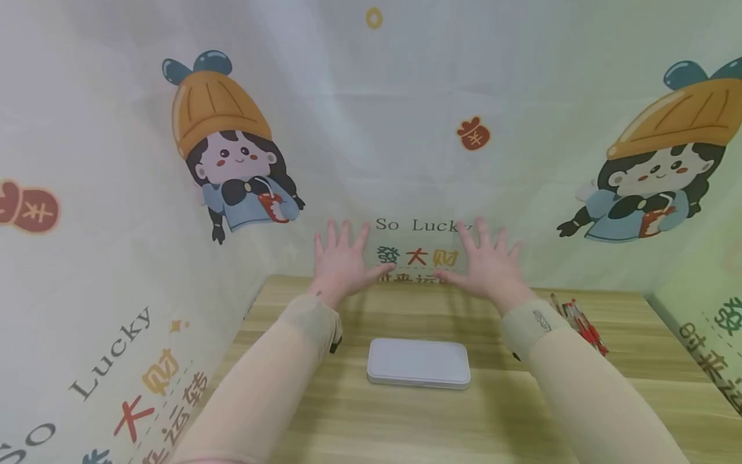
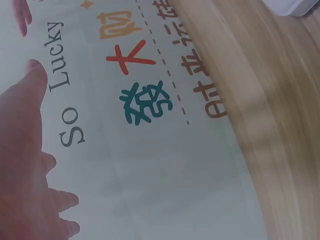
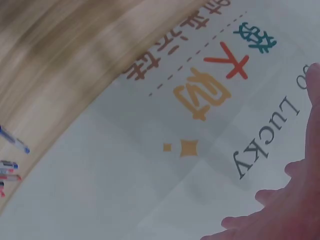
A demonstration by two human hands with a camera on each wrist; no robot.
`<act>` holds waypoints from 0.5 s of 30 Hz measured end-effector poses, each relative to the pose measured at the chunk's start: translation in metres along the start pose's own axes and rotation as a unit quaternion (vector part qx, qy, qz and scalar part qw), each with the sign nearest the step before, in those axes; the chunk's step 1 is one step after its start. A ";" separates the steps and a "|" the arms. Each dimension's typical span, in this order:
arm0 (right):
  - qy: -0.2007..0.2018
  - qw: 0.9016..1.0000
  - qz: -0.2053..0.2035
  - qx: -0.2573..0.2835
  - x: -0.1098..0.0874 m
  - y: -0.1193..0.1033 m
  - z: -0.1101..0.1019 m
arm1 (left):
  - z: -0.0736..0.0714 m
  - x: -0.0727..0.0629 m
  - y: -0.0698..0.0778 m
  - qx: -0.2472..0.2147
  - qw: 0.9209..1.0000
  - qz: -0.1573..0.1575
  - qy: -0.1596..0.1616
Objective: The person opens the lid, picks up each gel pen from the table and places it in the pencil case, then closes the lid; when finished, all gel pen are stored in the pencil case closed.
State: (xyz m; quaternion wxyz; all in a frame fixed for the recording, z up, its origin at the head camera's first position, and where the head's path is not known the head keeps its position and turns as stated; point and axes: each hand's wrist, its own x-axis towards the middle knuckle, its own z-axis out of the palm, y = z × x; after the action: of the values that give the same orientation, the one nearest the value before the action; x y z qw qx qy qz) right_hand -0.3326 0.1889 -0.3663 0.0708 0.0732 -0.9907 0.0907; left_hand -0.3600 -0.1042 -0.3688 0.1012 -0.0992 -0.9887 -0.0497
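Both hands are held out over the far side of the wooden table [image 1: 324,425], fingers spread and nothing in them. The left hand [image 1: 342,264] is left of the printed lettering on the backdrop, its thumb pointing inward. Opposite it, the right hand [image 1: 489,267] overlaps the end of the word "Lucky" in the head view. Between the forearms lies a flat white case [image 1: 418,362] with rounded corners, its lid closed. In the left wrist view just a corner of the case [image 2: 290,5] shows. Several pens [image 1: 585,325] lie beyond the right sleeve, partly covered by it.
A printed cloth backdrop [image 1: 371,142] with cartoon figures and lettering rises behind the table's far edge and along its left and right sides. In the right wrist view, pens [image 3: 10,167] lie near the table edge.
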 end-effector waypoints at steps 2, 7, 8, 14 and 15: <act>0.007 1.000 -0.009 -0.007 -0.003 -0.002 0.005 | 0.003 -0.006 0.000 -0.002 1.000 0.004 0.007; 0.012 0.999 -0.042 0.014 -0.012 -0.006 0.019 | 0.021 -0.020 -0.002 0.001 1.000 0.016 0.011; 0.010 0.999 -0.048 0.022 -0.014 -0.006 0.022 | 0.025 -0.022 -0.002 0.003 1.000 0.017 0.008; 0.010 0.996 -0.078 0.050 -0.034 -0.007 0.042 | 0.047 -0.039 -0.005 -0.011 0.999 0.030 -0.008; 0.011 0.995 -0.085 0.054 -0.038 -0.007 0.047 | 0.050 -0.043 -0.005 -0.014 0.999 0.031 -0.010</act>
State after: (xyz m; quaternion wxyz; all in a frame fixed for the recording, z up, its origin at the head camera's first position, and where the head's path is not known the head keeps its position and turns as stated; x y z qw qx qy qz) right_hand -0.3002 0.1782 -0.4164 0.0853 0.1595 -0.9737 0.1386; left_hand -0.3289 -0.1114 -0.4270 0.0911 -0.1316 -0.9853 -0.0593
